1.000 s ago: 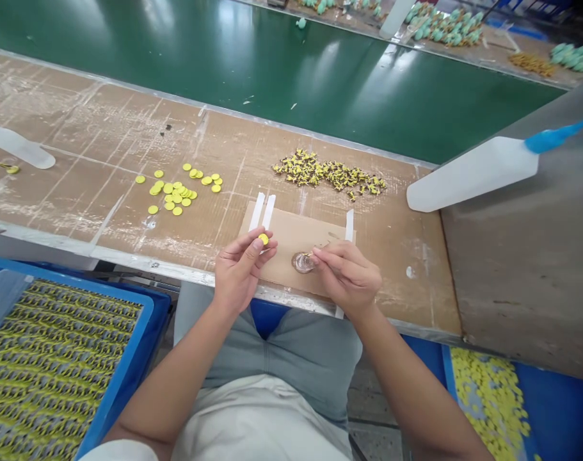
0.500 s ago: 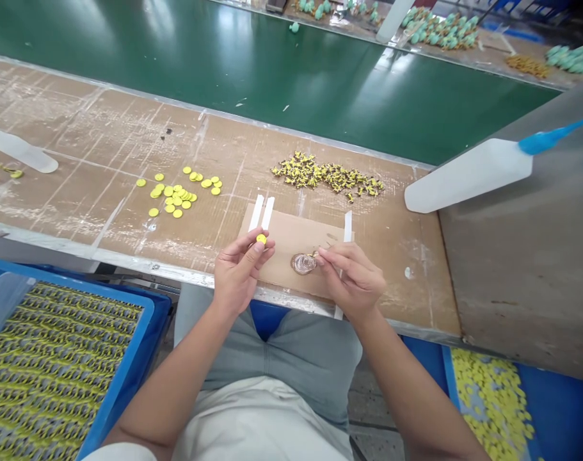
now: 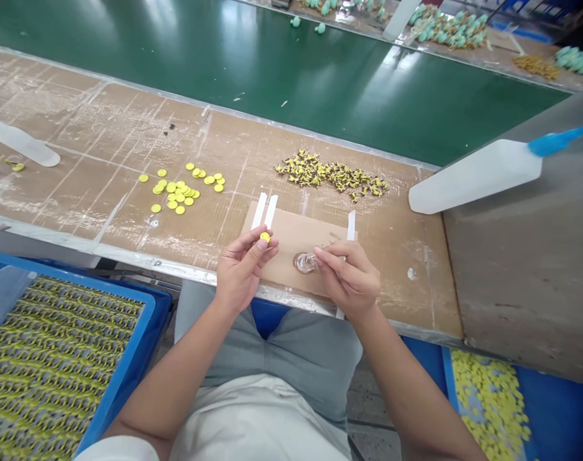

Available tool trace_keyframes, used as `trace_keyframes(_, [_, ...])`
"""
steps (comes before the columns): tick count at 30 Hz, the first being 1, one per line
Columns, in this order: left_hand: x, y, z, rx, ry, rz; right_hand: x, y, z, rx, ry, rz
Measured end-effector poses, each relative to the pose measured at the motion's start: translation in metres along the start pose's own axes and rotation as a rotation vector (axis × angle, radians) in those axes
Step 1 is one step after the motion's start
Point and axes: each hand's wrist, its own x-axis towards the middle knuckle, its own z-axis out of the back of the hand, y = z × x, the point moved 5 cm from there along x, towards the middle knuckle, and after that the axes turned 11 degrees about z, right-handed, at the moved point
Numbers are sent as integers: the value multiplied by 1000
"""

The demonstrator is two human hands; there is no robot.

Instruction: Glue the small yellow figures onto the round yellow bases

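Between the thumb and fingers of my left hand (image 3: 243, 266) is a small yellow disc (image 3: 265, 237) with dark marks on it. My right hand (image 3: 351, 275) is pinched closed beside a round clear blob (image 3: 304, 262) on the cardboard sheet (image 3: 291, 224); whatever its fingertips hold is too small to make out. Several plain yellow discs (image 3: 180, 209) lie on the table to the left. A heap of small yellow and dark pieces (image 3: 329, 174) lies behind the cardboard.
A white bottle with a blue nozzle (image 3: 476, 176) leans at the right by a grey metal panel (image 3: 526, 256). Blue trays (image 3: 150, 314) with yellow pieces stand below left and right. A green belt (image 3: 272, 83) runs behind the table (image 3: 80, 128).
The view has shifted slightly. The small yellow piece visible at my right fingertips before is now hidden. A second green piece shows on the belt at the back.
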Motion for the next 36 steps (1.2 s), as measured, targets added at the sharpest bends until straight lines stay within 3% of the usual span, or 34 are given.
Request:
trace_keyframes(10, [0,1,1,-24,13,1,1,0,-2,-3,30,1])
trace_keyframes(13, [-1,1,2,-20,10,2,3,1,1,29,-16,-25])
trace_keyframes(23, [-18,7,3,-7,-22,60,-13,-6,12,261,-291,-579])
trace_keyframes(27, [-33,14,-13,-60,54,148,-7,11,14,437,-341,-687])
trace_keyframes(32, [-50,24,-29,-44,120,181,19,49,13,482,-341,-627])
trace_keyframes(36, [-56,29,-34,-4,136,173,22,62,9,437,-348,-612])
